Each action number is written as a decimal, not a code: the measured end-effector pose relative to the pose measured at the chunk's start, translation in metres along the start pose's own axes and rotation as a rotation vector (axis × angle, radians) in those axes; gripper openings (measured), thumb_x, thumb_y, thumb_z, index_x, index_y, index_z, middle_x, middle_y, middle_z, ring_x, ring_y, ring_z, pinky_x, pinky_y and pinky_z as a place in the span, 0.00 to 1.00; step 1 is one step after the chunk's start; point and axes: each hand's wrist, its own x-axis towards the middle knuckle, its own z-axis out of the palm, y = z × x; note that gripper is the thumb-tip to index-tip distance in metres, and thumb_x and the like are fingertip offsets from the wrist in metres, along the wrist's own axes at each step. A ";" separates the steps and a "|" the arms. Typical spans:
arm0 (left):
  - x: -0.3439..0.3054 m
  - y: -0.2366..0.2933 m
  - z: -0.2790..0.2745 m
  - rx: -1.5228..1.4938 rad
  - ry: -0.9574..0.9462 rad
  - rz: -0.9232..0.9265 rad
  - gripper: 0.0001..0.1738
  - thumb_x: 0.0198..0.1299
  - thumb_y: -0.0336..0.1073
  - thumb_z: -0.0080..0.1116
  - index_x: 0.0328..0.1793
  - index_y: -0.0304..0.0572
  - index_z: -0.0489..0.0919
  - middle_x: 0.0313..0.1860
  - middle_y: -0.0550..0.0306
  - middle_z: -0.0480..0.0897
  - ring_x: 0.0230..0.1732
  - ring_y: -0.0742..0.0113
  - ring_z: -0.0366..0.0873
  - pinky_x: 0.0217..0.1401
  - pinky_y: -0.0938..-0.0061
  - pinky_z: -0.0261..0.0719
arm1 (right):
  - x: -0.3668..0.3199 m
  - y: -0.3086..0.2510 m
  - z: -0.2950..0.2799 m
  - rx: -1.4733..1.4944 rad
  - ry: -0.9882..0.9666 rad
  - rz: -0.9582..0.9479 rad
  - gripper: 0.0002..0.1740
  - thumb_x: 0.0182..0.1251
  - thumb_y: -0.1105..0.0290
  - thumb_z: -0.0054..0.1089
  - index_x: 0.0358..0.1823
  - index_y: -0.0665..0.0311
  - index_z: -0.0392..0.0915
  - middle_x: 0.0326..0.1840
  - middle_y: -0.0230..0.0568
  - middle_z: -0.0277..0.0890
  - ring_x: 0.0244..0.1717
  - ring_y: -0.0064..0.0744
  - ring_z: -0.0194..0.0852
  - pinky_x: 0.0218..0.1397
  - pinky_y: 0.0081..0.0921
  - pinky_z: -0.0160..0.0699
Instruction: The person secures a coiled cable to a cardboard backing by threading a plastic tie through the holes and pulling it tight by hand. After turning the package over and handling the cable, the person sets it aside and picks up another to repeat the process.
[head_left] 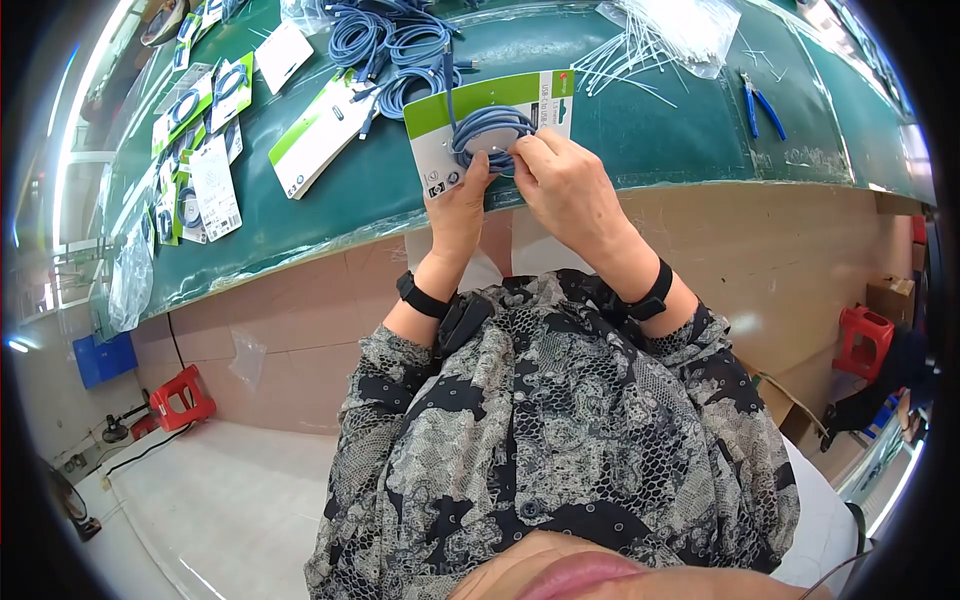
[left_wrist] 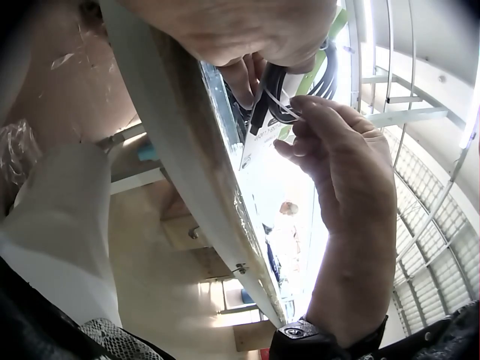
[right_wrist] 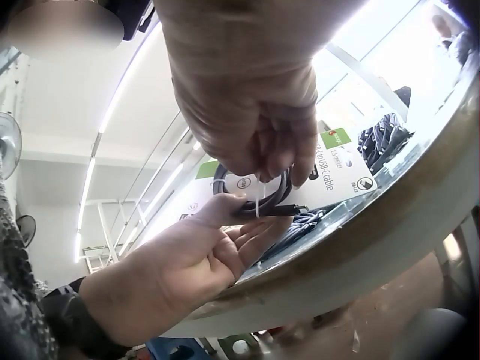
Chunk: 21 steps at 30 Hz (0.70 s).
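A coiled blue cable (head_left: 490,122) lies against a green and white card (head_left: 425,125) held up at the table's edge. The left hand (head_left: 462,205) grips the card and coil from below, its thumb on the coil. With thumb and fingertips the right hand (head_left: 572,190) pinches a thin white tie at the coil's right side. In the right wrist view the white tie (right_wrist: 259,201) runs round the coil (right_wrist: 232,196), just under the right hand's fingertips. The left wrist view shows the tie (left_wrist: 281,103) beside the right hand (left_wrist: 337,165).
More blue cable coils (head_left: 360,40) lie behind the card. Stacked blank cards (head_left: 325,130) and packed cards (head_left: 185,110) are on the left of the green table (head_left: 700,140). White ties (head_left: 640,50) and blue cutters (head_left: 762,105) lie to the right.
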 end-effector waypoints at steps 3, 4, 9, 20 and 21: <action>0.000 0.002 0.002 -0.009 0.022 -0.002 0.13 0.59 0.26 0.60 0.49 0.33 0.73 0.40 0.59 0.79 0.36 0.75 0.78 0.35 0.81 0.81 | 0.000 0.000 0.001 -0.023 -0.006 0.002 0.04 0.54 0.80 0.57 0.32 0.67 0.73 0.28 0.44 0.71 0.30 0.44 0.74 0.34 0.34 0.74; 0.000 0.002 0.002 -0.009 0.023 0.000 0.13 0.59 0.26 0.60 0.49 0.33 0.73 0.40 0.59 0.79 0.36 0.75 0.78 0.35 0.81 0.81 | 0.001 0.000 0.001 -0.023 -0.006 0.000 0.04 0.54 0.80 0.57 0.32 0.67 0.73 0.28 0.44 0.71 0.30 0.44 0.74 0.34 0.34 0.74; 0.000 0.003 0.003 -0.021 0.016 -0.006 0.13 0.59 0.26 0.59 0.50 0.33 0.73 0.41 0.59 0.79 0.36 0.75 0.78 0.35 0.81 0.81 | 0.000 -0.001 0.000 -0.016 0.003 0.000 0.04 0.54 0.79 0.57 0.31 0.67 0.73 0.28 0.44 0.71 0.31 0.44 0.74 0.34 0.34 0.74; -0.002 0.004 0.005 -0.021 0.043 -0.028 0.12 0.60 0.27 0.59 0.49 0.33 0.74 0.40 0.59 0.79 0.37 0.76 0.77 0.35 0.82 0.80 | 0.004 -0.001 0.006 -0.068 -0.019 -0.024 0.04 0.55 0.79 0.56 0.32 0.68 0.71 0.28 0.45 0.70 0.31 0.45 0.73 0.35 0.35 0.74; -0.002 0.002 0.004 -0.002 0.035 -0.010 0.12 0.60 0.27 0.59 0.49 0.33 0.74 0.40 0.60 0.79 0.37 0.76 0.77 0.35 0.82 0.79 | 0.004 -0.002 0.006 -0.083 -0.025 -0.008 0.04 0.55 0.79 0.56 0.32 0.68 0.71 0.28 0.45 0.70 0.31 0.45 0.73 0.35 0.35 0.73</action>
